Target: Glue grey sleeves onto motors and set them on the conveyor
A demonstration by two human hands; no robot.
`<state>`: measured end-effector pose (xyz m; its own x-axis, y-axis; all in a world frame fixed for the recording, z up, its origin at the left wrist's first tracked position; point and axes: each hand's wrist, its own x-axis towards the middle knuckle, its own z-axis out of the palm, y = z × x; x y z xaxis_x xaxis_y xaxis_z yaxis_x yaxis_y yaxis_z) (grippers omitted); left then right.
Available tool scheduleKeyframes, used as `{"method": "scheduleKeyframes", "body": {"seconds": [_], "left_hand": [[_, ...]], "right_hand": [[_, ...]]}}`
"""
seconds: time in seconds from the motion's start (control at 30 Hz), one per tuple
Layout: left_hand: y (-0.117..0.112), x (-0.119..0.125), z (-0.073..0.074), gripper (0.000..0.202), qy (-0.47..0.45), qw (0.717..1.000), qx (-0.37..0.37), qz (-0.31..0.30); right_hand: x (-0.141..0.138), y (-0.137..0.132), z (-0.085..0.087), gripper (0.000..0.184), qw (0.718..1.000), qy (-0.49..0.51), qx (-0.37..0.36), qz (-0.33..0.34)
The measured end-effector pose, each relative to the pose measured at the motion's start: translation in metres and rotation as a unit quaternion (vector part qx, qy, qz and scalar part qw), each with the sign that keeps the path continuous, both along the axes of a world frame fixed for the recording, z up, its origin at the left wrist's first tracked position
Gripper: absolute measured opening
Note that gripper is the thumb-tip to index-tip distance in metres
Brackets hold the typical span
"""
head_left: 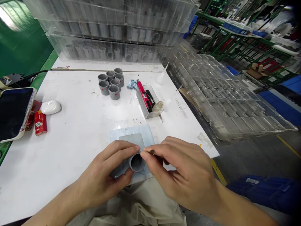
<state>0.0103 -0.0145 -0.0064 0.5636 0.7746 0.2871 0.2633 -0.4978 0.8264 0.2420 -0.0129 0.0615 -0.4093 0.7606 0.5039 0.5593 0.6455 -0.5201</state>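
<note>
Left hand [101,172]: nearly closed, fingers and thumb curled around a short grey PVC pipe fitting [136,162]. Fitting lying on its side, open end facing the camera, dark bore visible, low over the middle of the near counter edge.

Right hand [185,172]: thumb and forefinger pinched on a small dark bit [152,152], too small to identify, just beside the fitting's rim. Remaining fingers loosely curled. Contact between bit and fitting: cannot tell.

Directly under the fitting: a pale blue sheet [131,133] flat on the white counter [70,141], with a grey square pad [133,141] on top, both partly hidden by the hands. Below the fitting, off the counter edge: a crumpled off-white cloth [138,204].

Beyond the fitting: seven more grey fittings [114,92] standing upright in a tight cluster. Up and right of the cluster: a blue rag [131,84] and a small transparent box [145,102] holding a red marker-like tool [143,94] and a small clear bottle [157,106].

Left of the fitting: a white computer mouse [51,107], a red packet [40,123] and a phone [14,113] in a white case.

Far beyond the fitting: stacked transparent trays [113,31] full of grey fittings. Right of the fitting: more transparent trays [223,97], and a blue crate [265,191] low on the floor.
</note>
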Motion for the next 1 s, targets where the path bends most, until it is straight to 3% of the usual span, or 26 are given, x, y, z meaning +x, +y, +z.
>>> {"method": "scheduleKeyframes", "body": {"seconds": [0.13, 0.23, 0.33, 0.43, 0.5, 0.6, 0.7, 0.87, 1.0], "left_hand": [[0.000, 0.001, 0.000, 0.063, 0.004, 1.000, -0.005, -0.001], [0.000, 0.001, 0.000, 0.063, 0.004, 1.000, -0.005, 0.002], [-0.001, 0.000, -0.001, 0.064, 0.010, 1.000, 0.001, 0.010], [-0.003, -0.001, -0.004, 0.064, 0.024, 0.999, 0.003, 0.020], [-0.004, -0.001, -0.007, 0.062, 0.037, 0.999, -0.003, 0.033], [-0.005, -0.001, -0.007, 0.066, 0.062, 0.994, -0.025, 0.089], [-0.005, -0.003, 0.004, 0.071, 0.102, 0.984, -0.038, 0.141], [-0.005, -0.013, 0.030, 0.063, 0.228, 0.961, 0.080, 0.132], [-0.006, -0.012, 0.042, 0.067, 0.334, 0.931, 0.101, 0.102]], "right_hand": [[-0.001, 0.000, 0.002, 0.010, 1.000, 0.021, -0.006, 0.006], [0.003, -0.004, 0.013, 0.009, 0.999, 0.026, -0.022, -0.011], [0.015, 0.000, 0.025, 0.014, 0.991, 0.088, 0.027, -0.095], [0.032, 0.023, 0.024, 0.008, 0.948, 0.159, 0.153, -0.230], [0.044, 0.046, 0.019, 0.009, 0.931, 0.150, 0.181, -0.278], [0.055, 0.076, 0.012, 0.016, 0.941, 0.096, 0.176, -0.273], [0.056, 0.094, 0.008, 0.021, 0.946, 0.047, 0.179, -0.267], [0.056, 0.098, 0.000, 0.022, 0.967, -0.062, 0.074, -0.237], [0.065, 0.081, -0.008, 0.032, 0.965, -0.029, 0.035, -0.257]]}}
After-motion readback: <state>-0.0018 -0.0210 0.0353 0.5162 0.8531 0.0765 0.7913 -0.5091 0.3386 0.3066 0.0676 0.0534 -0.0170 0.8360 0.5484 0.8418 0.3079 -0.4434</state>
